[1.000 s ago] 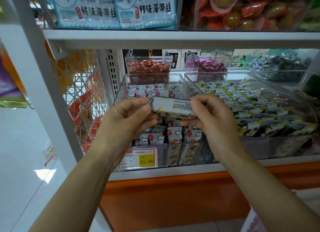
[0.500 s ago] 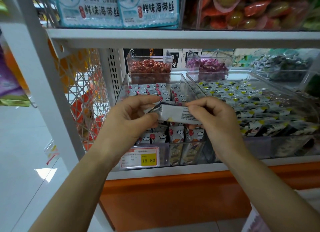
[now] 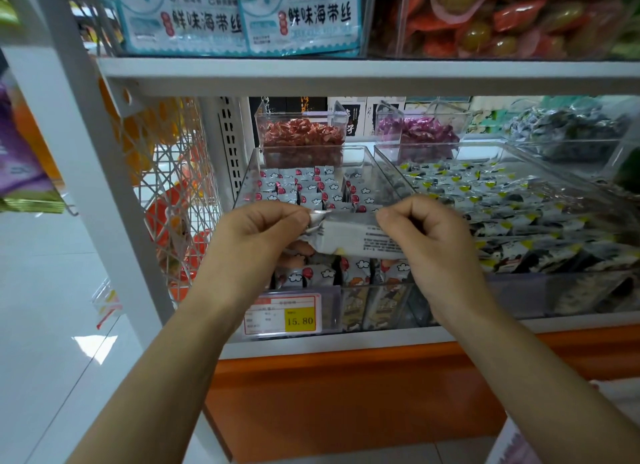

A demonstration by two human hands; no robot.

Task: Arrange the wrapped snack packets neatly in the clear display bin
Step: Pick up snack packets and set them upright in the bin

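Observation:
A silver-grey wrapped snack packet [image 3: 349,237] with small black print is held crosswise above the clear display bin [image 3: 247,173]. My left hand [image 3: 252,242] pinches its crimped left end. My right hand [image 3: 426,242] grips its right end with curled fingers. Inside the bin, several packets with red balloons and white clouds [image 3: 304,188] stand in rows at the back, and more stand at the front [image 3: 356,271] below my hands. The middle of the bin is hidden by the held packet and my hands.
A yellow price tag reading 15.80 [image 3: 299,320] sits on the bin's front. To the right is a larger clear bin [image 3: 388,159] of black-and-yellow packets. Small bins of red sweets [image 3: 301,136] and purple sweets [image 3: 419,133] stand behind. A shelf board [image 3: 346,72] hangs overhead.
Both hands have lowered the packet a little toward the bin's front rows, and it has tilted so its printed back faces me more. The grip on both ends is unchanged.

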